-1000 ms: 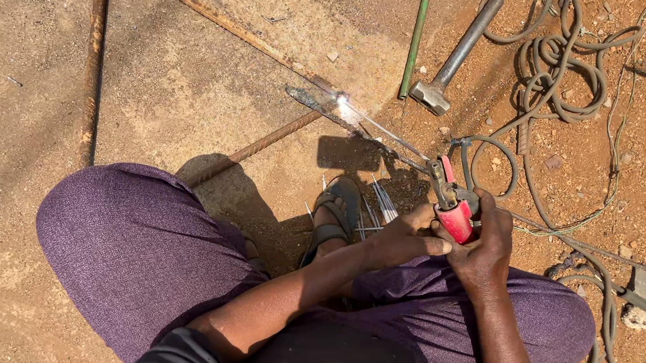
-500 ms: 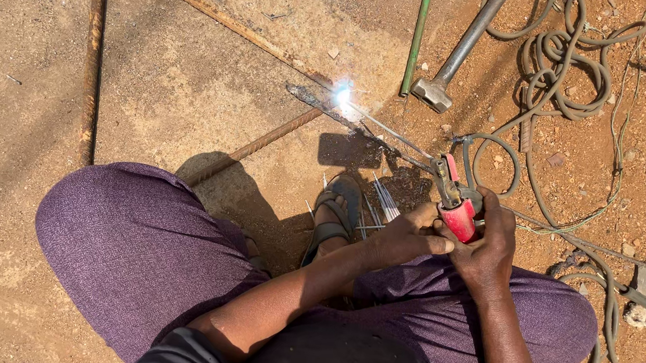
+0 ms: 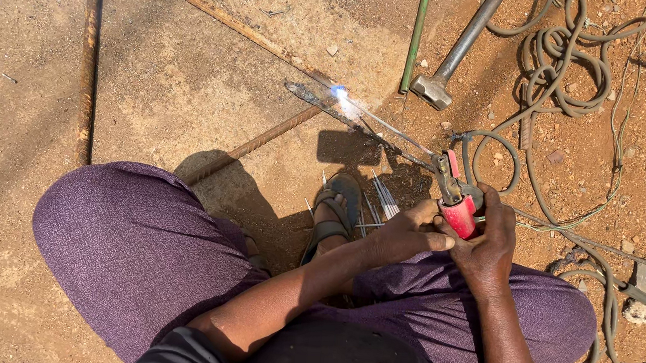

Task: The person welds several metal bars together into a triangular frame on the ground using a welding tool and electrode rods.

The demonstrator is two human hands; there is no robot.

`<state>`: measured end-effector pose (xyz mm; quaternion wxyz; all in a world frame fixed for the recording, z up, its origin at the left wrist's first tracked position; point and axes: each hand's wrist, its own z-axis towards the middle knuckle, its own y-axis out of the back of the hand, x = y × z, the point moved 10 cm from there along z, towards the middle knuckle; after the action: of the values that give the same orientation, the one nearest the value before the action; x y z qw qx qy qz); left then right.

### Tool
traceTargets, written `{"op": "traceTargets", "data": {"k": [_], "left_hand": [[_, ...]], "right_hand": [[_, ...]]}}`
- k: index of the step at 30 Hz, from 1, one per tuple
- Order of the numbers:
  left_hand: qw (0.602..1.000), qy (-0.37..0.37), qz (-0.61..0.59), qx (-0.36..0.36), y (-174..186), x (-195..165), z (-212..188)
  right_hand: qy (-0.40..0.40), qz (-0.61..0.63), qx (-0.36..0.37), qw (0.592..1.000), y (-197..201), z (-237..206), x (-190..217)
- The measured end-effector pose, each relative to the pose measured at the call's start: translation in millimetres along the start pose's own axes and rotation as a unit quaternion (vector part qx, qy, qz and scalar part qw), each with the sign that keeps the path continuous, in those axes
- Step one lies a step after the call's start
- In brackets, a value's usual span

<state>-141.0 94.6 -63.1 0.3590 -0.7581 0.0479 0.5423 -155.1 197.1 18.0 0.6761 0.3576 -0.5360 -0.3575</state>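
Gripping the red-handled electrode holder (image 3: 457,205), both hands are closed around it: right hand (image 3: 489,247) wrapped on the handle, left hand (image 3: 406,231) bracing at 9 o'clock. Welding rod (image 3: 394,129) is running out toward 10 o'clock to the rebar joint (image 3: 311,95). Arc (image 3: 339,91) is now shrinking to a small blue spot, dimmer than half a second ago, so this pass looks to be tailing off. Hammer (image 3: 459,49) is lying at 12 o'clock, coiled cable (image 3: 570,71) at 1. No packages, labels or signs showing.

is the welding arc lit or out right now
Lit: a bright blue-white spark glows at the electrode rod's tip, on the rebar joint.
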Motion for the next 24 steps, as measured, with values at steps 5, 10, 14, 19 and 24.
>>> {"op": "traceTargets", "data": {"k": [5,10,14,19,24], "left_hand": [[1.000,0.019,0.020,-0.003,1.3,2.7,2.6],[1.000,0.010,-0.007,0.010,2.0,7.8,6.3],[1.000,-0.009,-0.025,0.009,4.2,13.6,8.4],[0.998,-0.026,-0.052,0.017,3.2,18.2,13.0],[0.999,-0.015,-0.049,0.013,6.3,19.6,18.5]], "right_hand": [[-0.012,0.003,-0.002,1.000,1.8,1.6,-0.8],[-0.045,-0.012,0.018,0.999,-4.2,3.6,-10.5],[-0.055,0.003,0.024,0.998,-9.7,1.4,-17.0],[-0.040,0.012,0.010,0.999,-9.9,0.7,-17.6],[-0.045,0.011,0.011,0.999,-8.9,5.4,-16.5]]}}
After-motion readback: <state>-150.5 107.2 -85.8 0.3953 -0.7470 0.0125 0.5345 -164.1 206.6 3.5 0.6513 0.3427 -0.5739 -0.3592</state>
